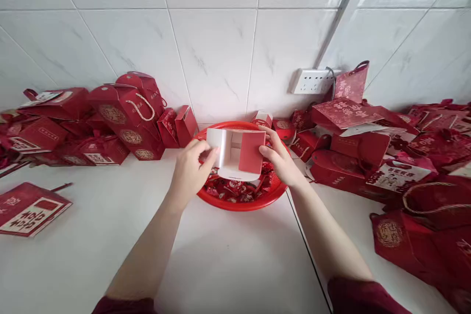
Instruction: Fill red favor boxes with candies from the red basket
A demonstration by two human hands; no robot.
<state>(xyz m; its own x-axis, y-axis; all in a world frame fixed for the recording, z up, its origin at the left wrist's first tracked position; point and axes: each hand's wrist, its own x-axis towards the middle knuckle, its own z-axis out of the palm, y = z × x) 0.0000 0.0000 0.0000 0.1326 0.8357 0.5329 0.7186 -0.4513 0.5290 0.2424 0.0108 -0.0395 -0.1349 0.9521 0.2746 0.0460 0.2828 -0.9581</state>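
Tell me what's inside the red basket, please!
Small wrapped things, mostly red, show in the basket. The open box in the left hand and right hand covers much of the inside; whatever lies behind that can't be seen.

Gold round emblem (113,114), apparently 囍, on a red box (122,122).

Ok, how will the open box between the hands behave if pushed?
The open box looks like thin folded card, so it is probably light. The white flap at the left hand juts out and would likely bend easily.
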